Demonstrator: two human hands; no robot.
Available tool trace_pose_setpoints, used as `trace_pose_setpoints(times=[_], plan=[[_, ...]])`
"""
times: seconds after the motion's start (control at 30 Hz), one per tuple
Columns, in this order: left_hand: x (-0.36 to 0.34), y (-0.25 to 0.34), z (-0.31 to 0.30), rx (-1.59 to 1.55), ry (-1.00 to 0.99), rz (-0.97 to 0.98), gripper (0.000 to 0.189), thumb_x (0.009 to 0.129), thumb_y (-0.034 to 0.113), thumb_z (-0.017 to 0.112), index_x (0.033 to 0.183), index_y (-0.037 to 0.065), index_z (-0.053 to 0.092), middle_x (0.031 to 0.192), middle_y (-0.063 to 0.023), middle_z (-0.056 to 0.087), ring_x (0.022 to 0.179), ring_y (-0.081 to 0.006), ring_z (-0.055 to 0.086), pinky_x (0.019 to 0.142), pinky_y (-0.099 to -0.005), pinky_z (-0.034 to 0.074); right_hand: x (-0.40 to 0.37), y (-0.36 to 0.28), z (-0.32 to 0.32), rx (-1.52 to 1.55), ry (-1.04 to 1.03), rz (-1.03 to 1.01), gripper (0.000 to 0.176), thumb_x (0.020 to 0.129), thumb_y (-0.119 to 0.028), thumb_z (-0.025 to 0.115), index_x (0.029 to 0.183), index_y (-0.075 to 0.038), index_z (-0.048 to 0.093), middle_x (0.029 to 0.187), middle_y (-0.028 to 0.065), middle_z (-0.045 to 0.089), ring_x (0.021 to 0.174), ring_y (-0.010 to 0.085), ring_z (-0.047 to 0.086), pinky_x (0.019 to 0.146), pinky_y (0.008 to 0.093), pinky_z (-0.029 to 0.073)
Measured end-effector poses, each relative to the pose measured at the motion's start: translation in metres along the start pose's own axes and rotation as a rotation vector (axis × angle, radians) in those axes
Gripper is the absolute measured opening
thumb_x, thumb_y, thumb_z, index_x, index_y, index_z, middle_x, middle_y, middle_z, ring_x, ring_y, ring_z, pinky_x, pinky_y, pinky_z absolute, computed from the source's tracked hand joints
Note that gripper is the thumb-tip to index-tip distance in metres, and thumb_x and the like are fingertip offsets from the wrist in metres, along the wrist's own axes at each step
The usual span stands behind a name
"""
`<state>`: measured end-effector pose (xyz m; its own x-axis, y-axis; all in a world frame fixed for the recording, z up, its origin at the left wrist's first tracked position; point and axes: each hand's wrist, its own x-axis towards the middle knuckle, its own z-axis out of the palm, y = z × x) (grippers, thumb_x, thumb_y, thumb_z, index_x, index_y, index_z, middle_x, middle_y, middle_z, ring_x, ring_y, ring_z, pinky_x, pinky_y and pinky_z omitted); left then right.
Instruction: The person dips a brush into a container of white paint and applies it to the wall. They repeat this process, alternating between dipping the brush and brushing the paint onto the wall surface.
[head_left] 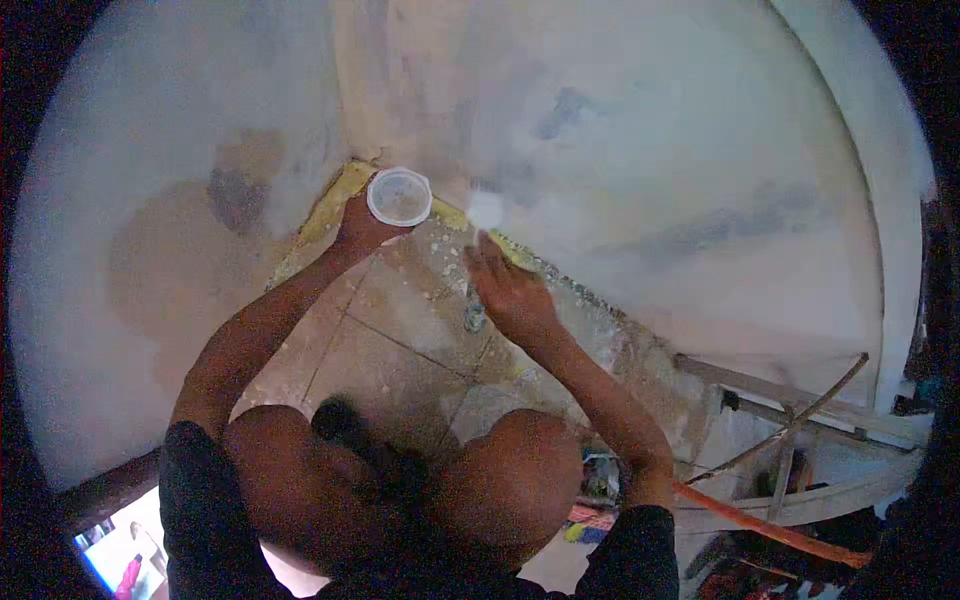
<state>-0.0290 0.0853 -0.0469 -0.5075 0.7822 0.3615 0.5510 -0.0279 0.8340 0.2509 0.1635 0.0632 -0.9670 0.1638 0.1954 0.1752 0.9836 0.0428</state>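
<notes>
Whitish round plastic tub (400, 196) — clamped in your left hand (362, 224), it could drop if fingers slacken; your right hand's (510, 290) grip is unclear.

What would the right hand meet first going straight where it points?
The right hand would probably meet the blurred white patch just ahead, then the wall; depth is unclear, as is whether that patch is something held.

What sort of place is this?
Probably a corner of an indoor room under renovation, judging by the patchy pale walls with grey and brown stains, the square-tiled brownish floor with whitish specks, and the round whitish plastic tub in the left hand.
</notes>
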Motion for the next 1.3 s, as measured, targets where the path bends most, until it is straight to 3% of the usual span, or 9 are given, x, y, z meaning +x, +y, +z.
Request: trace_pose_setpoints(times=[0.2, 0.37, 0.53, 0.67, 0.8, 1.0, 1.13, 1.23, 1.3], plan=[[0.001, -0.002, -0.001, 0.059, -0.073, -0.091, 0.082, 0.059, 0.029, 0.096, 0.128, 0.007, 0.056, 0.118, -0.0112, 0.069, 0.108, -0.0250, 0.067, 0.095, -0.0395, 0.054, 0.027, 0.006, -0.103, -0.162, 0.545, -0.090, 0.048, 0.084, -0.001, 0.060, 0.131, 0.004, 0.056, 0.145, 0.0298, 0.047, 0.125, 0.0340, 0.059, 0.086, 0.0367, 0.059], [-0.003, 0.003, 0.006, 0.076, -0.021, -0.083, 0.083, 0.059, 0.029, 0.096, 0.128, 0.006, 0.056, 0.116, -0.0122, 0.070, 0.108, -0.0258, 0.068, 0.094, -0.0396, 0.054, 0.017, 0.019, -0.004, -0.216, 0.388, -0.026, 0.050, 0.083, -0.003, 0.060, 0.132, 0.006, 0.054, 0.145, 0.0302, 0.046, 0.123, 0.0353, 0.060, 0.090, 0.0365, 0.057], [-0.004, 0.008, 0.003, -0.002, -0.006, -0.016, 0.082, 0.059, 0.027, 0.095, 0.128, 0.006, 0.056, 0.115, -0.0127, 0.070, 0.109, -0.0258, 0.068, 0.095, -0.0391, 0.054, -0.005, 0.011, 0.096, -0.066, -0.100, -0.075, 0.057, 0.082, -0.004, 0.059, 0.137, 0.007, 0.046, 0.145, 0.0314, 0.044, 0.118, 0.0346, 0.063, 0.083, 0.0394, 0.060], [-0.006, 0.014, -0.006, 0.063, -0.068, -0.088, 0.080, 0.059, 0.025, 0.096, 0.126, 0.006, 0.057, 0.116, -0.0119, 0.070, 0.109, -0.0248, 0.067, 0.097, -0.0388, 0.053, 0.004, 0.008, 0.065, 0.048, -0.131, -0.048, 0.059, 0.081, -0.004, 0.059, 0.138, 0.005, 0.046, 0.147, 0.0290, 0.043, 0.113, 0.0345, 0.064, 0.081, 0.0411, 0.061], [-0.006, 0.009, -0.010, -0.003, -0.062, -0.073, 0.076, 0.061, 0.025, 0.095, 0.125, 0.006, 0.058, 0.116, -0.0114, 0.070, 0.110, -0.0251, 0.067, 0.097, -0.0388, 0.053, 0.026, 0.028, -0.018, 0.083, 0.171, 0.017, 0.051, 0.086, 0.000, 0.058, 0.136, -0.002, 0.051, 0.143, 0.0216, 0.053, 0.113, 0.0302, 0.067, 0.083, 0.0406, 0.060], [0.001, 0.005, -0.005, 0.039, -0.125, -0.123, 0.080, 0.061, 0.024, 0.095, 0.127, 0.006, 0.056, 0.119, -0.0112, 0.068, 0.113, -0.0258, 0.065, 0.098, -0.0392, 0.052, 0.068, 0.051, -0.158, -0.058, 0.743, -0.269, 0.046, 0.087, -0.007, 0.058, 0.133, -0.007, 0.057, 0.130, 0.0276, 0.060, 0.098, 0.0349, 0.072, 0.072, 0.0424, 0.061], [0.003, -0.005, 0.007, -0.055, -0.049, -0.038, 0.080, 0.060, 0.025, 0.095, 0.127, 0.006, 0.055, 0.120, -0.0115, 0.067, 0.114, -0.0268, 0.064, 0.099, -0.0402, 0.051, 0.078, 0.027, -0.197, -0.263, 0.658, -0.094, 0.041, 0.088, -0.013, 0.058, 0.128, -0.007, 0.060, 0.129, 0.0289, 0.060, 0.104, 0.0368, 0.069, 0.082, 0.0425, 0.060], [0.003, 0.013, 0.002, -0.014, -0.022, -0.043, 0.080, 0.061, 0.026, 0.095, 0.127, 0.007, 0.055, 0.119, -0.0114, 0.067, 0.113, -0.0268, 0.064, 0.099, -0.0409, 0.050, 0.075, 0.014, -0.153, -0.499, 0.491, -0.092, 0.038, 0.084, -0.007, 0.065, 0.122, -0.002, 0.063, 0.130, 0.0231, 0.063, 0.109, 0.0267, 0.069, 0.083, 0.0316, 0.060], [-0.002, 0.023, -0.002, 0.076, -0.010, 0.002, 0.083, 0.060, 0.025, 0.096, 0.129, 0.008, 0.053, 0.121, -0.0112, 0.066, 0.113, -0.0260, 0.064, 0.100, -0.0403, 0.050, 0.071, 0.011, -0.096, -0.536, 0.422, -0.204, 0.044, 0.080, -0.011, 0.061, 0.122, 0.003, 0.060, 0.132, 0.0308, 0.058, 0.109, 0.0319, 0.068, 0.082, 0.0333, 0.060]])
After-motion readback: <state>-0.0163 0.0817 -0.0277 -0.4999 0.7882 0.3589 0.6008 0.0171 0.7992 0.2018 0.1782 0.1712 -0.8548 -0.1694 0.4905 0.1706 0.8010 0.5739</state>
